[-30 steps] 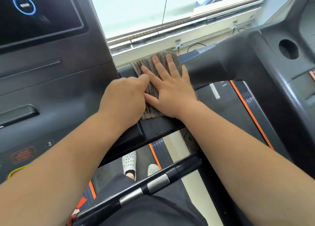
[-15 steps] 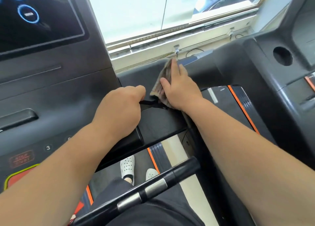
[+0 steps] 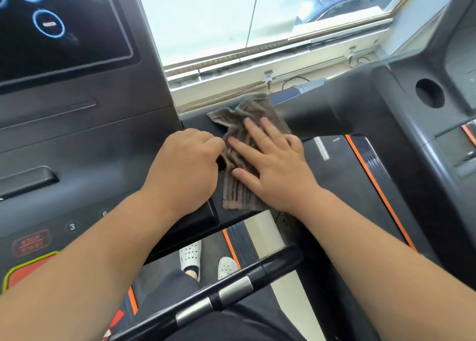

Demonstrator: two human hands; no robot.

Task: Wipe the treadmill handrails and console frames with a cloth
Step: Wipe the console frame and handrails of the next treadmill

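Note:
A brown striped cloth lies spread on the black console frame to the right of the screen panel. My right hand lies flat on the cloth with straight, spread fingers, pressing it down. My left hand is curled beside it, its fingertips at the cloth's left edge; whether it pinches the cloth is hidden. A black handrail with silver pulse sensors crosses the foreground below my arms.
The treadmill console with touchscreen and red stop button fills the left. A second treadmill's frame with a cup hole stands on the right. A window sill runs behind. White shoes stand on the belt below.
My right hand had bunched the cloth up at the far edge of the frame; now the cloth is laid flat again and the hand is spread on it, nearer to me.

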